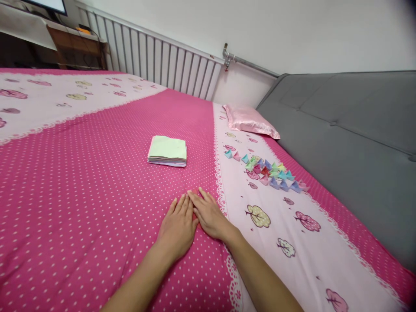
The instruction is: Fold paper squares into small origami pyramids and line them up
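A pink dotted bedspread (113,173) is spreading under everything nearby, its pale bands showing printed trees and lacy edges. Beyond the fingertips and slightly to the left, a stack of paper (168,148) is lying well apart from the hands, a pale green sheet topping it and differently coloured edges showing below. Off to the right, a cluster of folded paper boats (266,171) is sitting on a pale band, mixing teal, pink, green, purple, red and yellow; a few at the near-left end are standing slightly apart from the rest. A shiny pink pillow (250,120) is lying farther back, next to a grey padded headboard (341,130). A white radiator (156,52) is lining the wall, a metal pipe (250,65) is running from its right end, and a desk (76,41) is standing at the upper left, bearing a monitor (52,5) and a small orange item (83,29).

The person's left hand (178,221) and right hand (208,212) are resting palm down on a reddish paper (195,190), which is lying on the bedspread and mostly hiding beneath them. Both hands' fingers are extending flat, gripping nothing visible, and their tips are meeting near the paper's far end.
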Tool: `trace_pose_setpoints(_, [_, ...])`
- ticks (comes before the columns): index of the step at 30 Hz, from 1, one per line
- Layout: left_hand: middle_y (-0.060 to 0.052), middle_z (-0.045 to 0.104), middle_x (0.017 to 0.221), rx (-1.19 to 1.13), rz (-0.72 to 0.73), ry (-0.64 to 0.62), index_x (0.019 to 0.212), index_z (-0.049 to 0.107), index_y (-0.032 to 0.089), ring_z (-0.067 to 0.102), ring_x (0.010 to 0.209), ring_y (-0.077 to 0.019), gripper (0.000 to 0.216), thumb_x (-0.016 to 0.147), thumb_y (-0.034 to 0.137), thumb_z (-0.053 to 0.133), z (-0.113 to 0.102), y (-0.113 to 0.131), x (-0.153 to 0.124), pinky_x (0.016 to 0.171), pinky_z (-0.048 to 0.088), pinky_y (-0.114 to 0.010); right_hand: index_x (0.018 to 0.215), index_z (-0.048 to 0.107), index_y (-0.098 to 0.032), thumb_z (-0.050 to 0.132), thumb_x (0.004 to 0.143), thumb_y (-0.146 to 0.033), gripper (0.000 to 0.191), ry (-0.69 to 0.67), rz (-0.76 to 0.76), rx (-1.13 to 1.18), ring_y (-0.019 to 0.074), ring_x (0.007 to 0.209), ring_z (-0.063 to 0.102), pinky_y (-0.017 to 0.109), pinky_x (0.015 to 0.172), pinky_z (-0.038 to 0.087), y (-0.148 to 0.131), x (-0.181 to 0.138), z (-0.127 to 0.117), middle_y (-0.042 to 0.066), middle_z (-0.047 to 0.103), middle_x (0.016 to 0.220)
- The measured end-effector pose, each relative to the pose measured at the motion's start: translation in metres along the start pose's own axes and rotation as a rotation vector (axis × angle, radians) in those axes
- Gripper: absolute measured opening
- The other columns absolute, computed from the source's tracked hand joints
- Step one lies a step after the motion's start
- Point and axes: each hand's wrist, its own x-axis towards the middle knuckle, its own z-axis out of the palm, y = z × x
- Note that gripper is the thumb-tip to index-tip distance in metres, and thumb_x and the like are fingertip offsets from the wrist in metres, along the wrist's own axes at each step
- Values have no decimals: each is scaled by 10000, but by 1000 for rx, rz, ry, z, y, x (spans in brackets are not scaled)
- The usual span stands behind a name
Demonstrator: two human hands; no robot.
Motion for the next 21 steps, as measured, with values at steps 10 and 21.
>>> trace_pose_setpoints(10, [-93, 174, 1433, 51, -67, -130, 1358, 205, 72, 116, 1337, -224, 629, 844, 435, 177, -9, 6, -1, 1089, 40, -453, 1403, 56, -232, 193, 918, -379, 525, -164, 85, -76, 214, 1349, 7, 448, 1079, 52, 2, -4, -5, -20, 114, 1474])
trace_pose_setpoints(21, [-111, 167, 1434, 17, -80, -128, 1360, 182, 61, 99, 1340, -241, 744, 789, 536, 201, -10, 7, -5, 1080, -28, -452, 1397, 124, -247, 189, 906, -424, 526, -135, 127, -90, 212, 1348, 43, 436, 1081, 39, 0, -5, -5, -31, 111, 1473])
